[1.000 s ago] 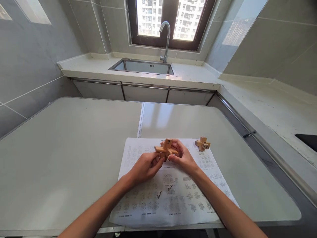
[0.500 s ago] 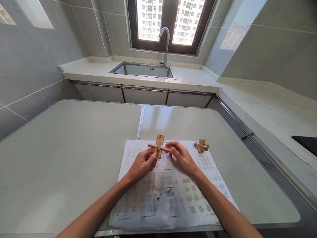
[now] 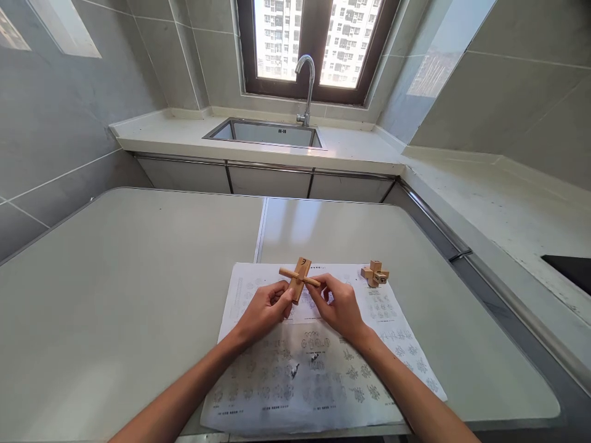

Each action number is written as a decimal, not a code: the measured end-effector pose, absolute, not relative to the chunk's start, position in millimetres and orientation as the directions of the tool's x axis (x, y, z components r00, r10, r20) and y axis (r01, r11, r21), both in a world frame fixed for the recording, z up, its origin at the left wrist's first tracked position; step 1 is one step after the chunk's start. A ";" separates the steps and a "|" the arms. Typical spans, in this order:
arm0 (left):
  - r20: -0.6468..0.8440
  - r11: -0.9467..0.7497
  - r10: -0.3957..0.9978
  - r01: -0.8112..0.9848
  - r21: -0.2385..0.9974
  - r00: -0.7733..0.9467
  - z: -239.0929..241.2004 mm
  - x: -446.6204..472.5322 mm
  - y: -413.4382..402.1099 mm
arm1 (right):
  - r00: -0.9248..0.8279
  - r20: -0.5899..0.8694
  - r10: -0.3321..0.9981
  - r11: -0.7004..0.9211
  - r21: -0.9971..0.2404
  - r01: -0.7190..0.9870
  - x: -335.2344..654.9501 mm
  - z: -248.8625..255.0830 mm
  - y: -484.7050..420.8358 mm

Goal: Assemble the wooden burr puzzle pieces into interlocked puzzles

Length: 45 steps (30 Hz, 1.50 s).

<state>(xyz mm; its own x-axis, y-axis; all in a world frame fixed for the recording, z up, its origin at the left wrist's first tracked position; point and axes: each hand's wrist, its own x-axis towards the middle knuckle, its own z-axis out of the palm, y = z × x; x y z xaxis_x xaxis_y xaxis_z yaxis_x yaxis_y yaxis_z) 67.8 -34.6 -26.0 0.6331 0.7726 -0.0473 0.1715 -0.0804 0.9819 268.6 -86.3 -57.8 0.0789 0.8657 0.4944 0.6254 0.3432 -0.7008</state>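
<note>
A cross-shaped wooden puzzle piece (image 3: 298, 278) is held up between both hands over a printed instruction sheet (image 3: 318, 357). My left hand (image 3: 264, 309) pinches its lower upright bar from the left. My right hand (image 3: 338, 304) grips the right end of the thin cross bar with fingertips. A second, smaller wooden puzzle (image 3: 375, 274) rests on the sheet's far right corner, apart from both hands.
The sheet lies on a pale folding table (image 3: 138, 277) with a centre seam. Behind it runs a counter with a steel sink (image 3: 265, 132) and tap (image 3: 307, 86) under a window. Another counter runs along the right, with a dark hob corner (image 3: 570, 267).
The wooden cross has been turned between the fingers, from a clustered, tilted position to an upright bar with a thin cross bar. Both hands shifted slightly toward me.
</note>
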 end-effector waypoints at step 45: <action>-0.031 -0.157 0.758 0.228 0.961 0.652 -25.9 68.9 -37.4 | 0.509 0.539 0.671 -0.202 -0.528 0.825 321.5 -68.5 -102.7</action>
